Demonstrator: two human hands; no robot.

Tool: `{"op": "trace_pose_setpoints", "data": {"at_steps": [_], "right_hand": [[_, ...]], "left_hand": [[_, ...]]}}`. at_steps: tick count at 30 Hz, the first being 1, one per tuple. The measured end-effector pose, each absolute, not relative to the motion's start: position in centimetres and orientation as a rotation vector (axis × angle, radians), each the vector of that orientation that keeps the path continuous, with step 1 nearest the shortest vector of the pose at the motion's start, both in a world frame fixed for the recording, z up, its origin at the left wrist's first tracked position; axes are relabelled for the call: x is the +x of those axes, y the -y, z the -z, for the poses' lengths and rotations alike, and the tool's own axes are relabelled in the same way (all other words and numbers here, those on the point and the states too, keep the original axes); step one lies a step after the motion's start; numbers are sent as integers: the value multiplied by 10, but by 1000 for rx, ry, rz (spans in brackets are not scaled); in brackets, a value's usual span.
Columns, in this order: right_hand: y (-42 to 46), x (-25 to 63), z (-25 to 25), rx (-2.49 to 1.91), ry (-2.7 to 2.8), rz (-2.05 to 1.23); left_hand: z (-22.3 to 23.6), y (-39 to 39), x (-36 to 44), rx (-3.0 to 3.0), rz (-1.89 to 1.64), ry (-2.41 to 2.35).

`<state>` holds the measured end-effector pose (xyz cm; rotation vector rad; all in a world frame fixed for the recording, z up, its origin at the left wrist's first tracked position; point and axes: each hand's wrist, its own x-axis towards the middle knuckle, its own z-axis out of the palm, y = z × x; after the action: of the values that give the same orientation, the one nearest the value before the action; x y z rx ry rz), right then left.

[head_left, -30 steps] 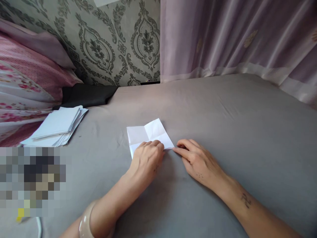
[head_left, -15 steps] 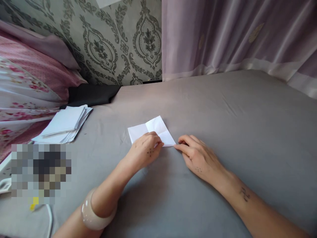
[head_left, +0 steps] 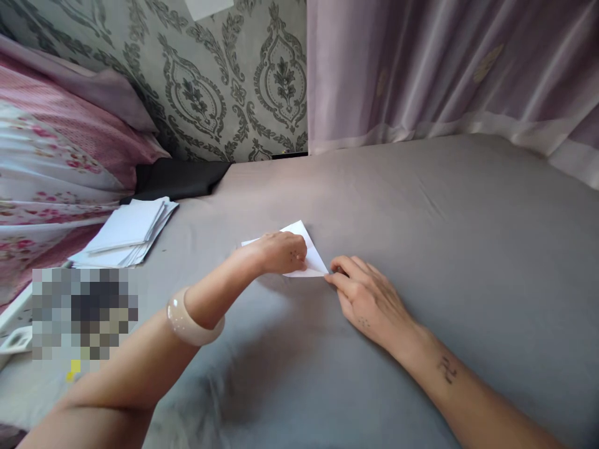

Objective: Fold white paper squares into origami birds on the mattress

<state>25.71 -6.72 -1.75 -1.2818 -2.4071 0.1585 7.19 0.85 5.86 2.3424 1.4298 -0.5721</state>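
A white sheet of paper (head_left: 314, 254) with folds in it lies on the grey cloth surface (head_left: 374, 206). Over its left and middle part rests my left hand (head_left: 285, 251), fingers curled and closed against the paper near its lower edge; the fingertips are partly hidden. This hand covers much of the sheet, so only the far point, the right side and a strip of the near edge show. My right hand (head_left: 367, 293) pinches the paper's right corner between thumb and index finger, with its other fingers bent.
To the left lies a stack of white paper (head_left: 126, 227), a black folded item (head_left: 180, 176) behind it. A blurred-out patch (head_left: 84, 312) and a white object (head_left: 17, 340) are nearer me. Pink floral fabric (head_left: 42, 156) hangs left; a mauve curtain (head_left: 397, 68) borders the back.
My left hand has moved forward from the near edge onto the paper, hiding more of it, and the forearm has swung up. My right hand stays at the corner.
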Motion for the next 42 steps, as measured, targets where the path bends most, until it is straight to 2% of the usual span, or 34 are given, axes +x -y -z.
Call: {"op": "trace_pose_setpoints", "data": {"at_steps": [5,17,33,42], "right_hand": [[69,253,17,-1161,2455,-130],[80,237,12,-1278,2526,12],[86,226,8,-1349,2598,107],[86,225,5,-1338,2587,99]], "left_hand": [[-56,-13,77,2321,658,-1438],[-60,-14,80,2370,645,-1401],[-66,-44,58,2014,792,-1166],[-77,-41,76,2047,848,-1277]]}}
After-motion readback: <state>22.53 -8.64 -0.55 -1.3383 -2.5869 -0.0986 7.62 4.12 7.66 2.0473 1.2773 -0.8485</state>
